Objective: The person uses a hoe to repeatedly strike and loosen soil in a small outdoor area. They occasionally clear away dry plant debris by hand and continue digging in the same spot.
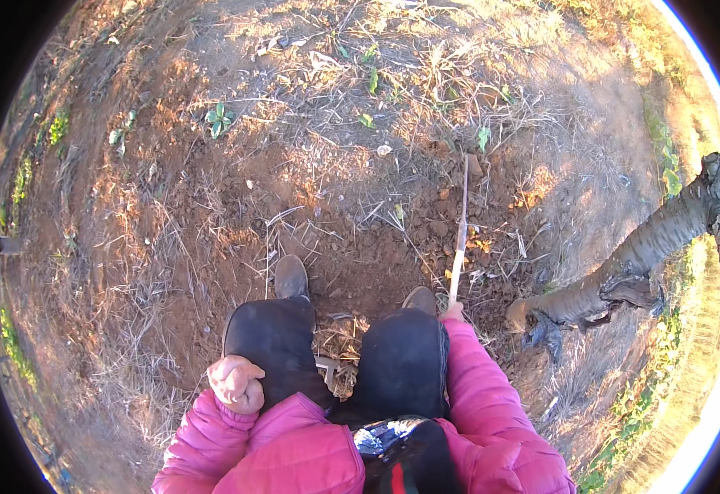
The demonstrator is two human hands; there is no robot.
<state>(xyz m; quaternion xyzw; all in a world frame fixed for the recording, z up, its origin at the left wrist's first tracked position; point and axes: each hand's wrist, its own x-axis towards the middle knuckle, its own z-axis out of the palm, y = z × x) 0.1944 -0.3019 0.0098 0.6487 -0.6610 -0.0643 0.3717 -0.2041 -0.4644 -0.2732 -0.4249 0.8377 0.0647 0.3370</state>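
Note:
My right hand (454, 310) grips the near end of a hand hoe (459, 265) beside my right knee. Its long thin handle is pale near my fingers and points away from me. What looks like the hoe's small blade meets the loose brown soil (446, 213) at the far end. On my left thigh rests my left hand (236, 383), its fingers curled in with nothing seen in them. Both knees are bent in dark trousers (404, 358), and the shoes stand on the bare ground.
A rough tree trunk (619, 278) leans up at the right, close to my right arm. Dry grass stalks (452, 74) lie ahead. A small green plant (218, 119) grows at the front left. Between my legs, part of a pale frame (328, 365) shows.

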